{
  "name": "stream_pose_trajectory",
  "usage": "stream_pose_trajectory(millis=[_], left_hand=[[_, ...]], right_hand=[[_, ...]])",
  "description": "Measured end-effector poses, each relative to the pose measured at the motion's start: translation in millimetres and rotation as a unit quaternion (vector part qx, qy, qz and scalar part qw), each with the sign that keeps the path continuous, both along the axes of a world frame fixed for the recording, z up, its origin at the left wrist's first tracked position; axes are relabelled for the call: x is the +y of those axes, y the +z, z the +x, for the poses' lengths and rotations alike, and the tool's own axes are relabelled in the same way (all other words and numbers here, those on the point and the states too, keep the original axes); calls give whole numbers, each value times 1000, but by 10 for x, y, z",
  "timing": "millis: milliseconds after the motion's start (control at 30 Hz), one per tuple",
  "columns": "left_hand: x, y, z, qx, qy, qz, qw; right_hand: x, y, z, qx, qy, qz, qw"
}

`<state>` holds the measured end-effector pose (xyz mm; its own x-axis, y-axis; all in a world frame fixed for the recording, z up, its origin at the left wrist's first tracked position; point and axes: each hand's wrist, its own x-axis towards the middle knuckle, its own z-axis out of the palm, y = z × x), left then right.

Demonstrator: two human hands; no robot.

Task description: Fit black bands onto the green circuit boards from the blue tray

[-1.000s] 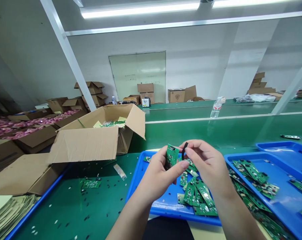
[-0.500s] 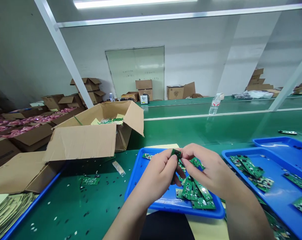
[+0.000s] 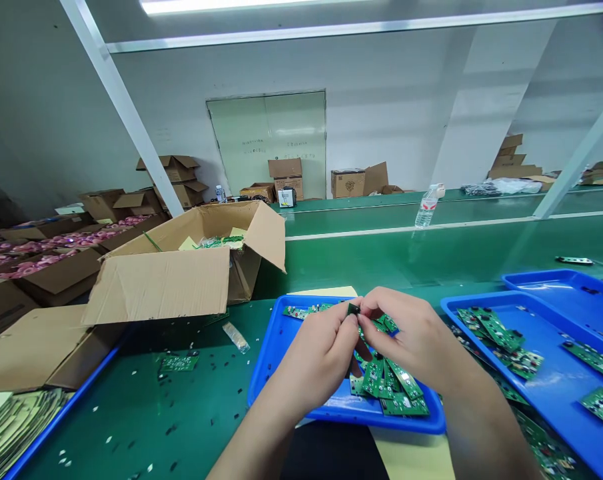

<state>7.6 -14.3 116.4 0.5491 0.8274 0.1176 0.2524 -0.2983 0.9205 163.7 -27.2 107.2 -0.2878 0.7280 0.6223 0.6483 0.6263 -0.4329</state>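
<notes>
My left hand [image 3: 326, 350] is closed around a small green circuit board [image 3: 352, 309], and only its top end shows between thumb and forefinger. Thumb and fingertips of my right hand [image 3: 406, 333] are pinched together at that board's edge; whatever they grip is too small to make out. Both hands are above a blue tray [image 3: 326, 407]. In the tray lies a loose heap of green circuit boards [image 3: 394, 387], with more along its far side. My hands hide part of the heap.
An open cardboard box [image 3: 166, 283] stands to the left. Dark and white bits and a lone circuit board [image 3: 178, 361] lie on the green bench [image 3: 196, 427]. Blue trays with boards [image 3: 561, 400] are at right. A water bottle [image 3: 428, 207] stands farther back.
The board in my left hand has turned and sunk lower between the fingers, so less of it shows. My right fingertips have moved slightly left against it. The view has shifted a little.
</notes>
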Motion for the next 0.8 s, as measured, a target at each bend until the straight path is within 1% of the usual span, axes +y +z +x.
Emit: stream_pose_trajectory(millis=[100,167,233,300,367,433,500,633,800], left_hand=[[5,-20,22,5,18,23,1000],[7,-27,30,-17,28,16,999],[6,-19,27,-55,39,-8,998],[2,4,14,-99,48,-42,993],[-3,30,2,-136,47,-73,987],[-4,46,-1,-159,37,-86,983],[-2,46,6,-166,27,-87,982],[9,23,24,-160,26,-74,984],[22,19,23,-135,42,-69,988]], right_hand=[[8,-19,-22,9,-26,-1,1000],[18,-36,-9,38,-54,-20,998],[36,-50,32,88,-79,-36,992],[54,-53,82,135,-73,-44,987],[63,-40,116,153,-37,-49,986],[60,-21,116,147,-5,-50,988],[50,-6,90,139,3,-39,990],[39,-2,46,132,-18,1,991],[56,-9,84,105,-27,38,993]])
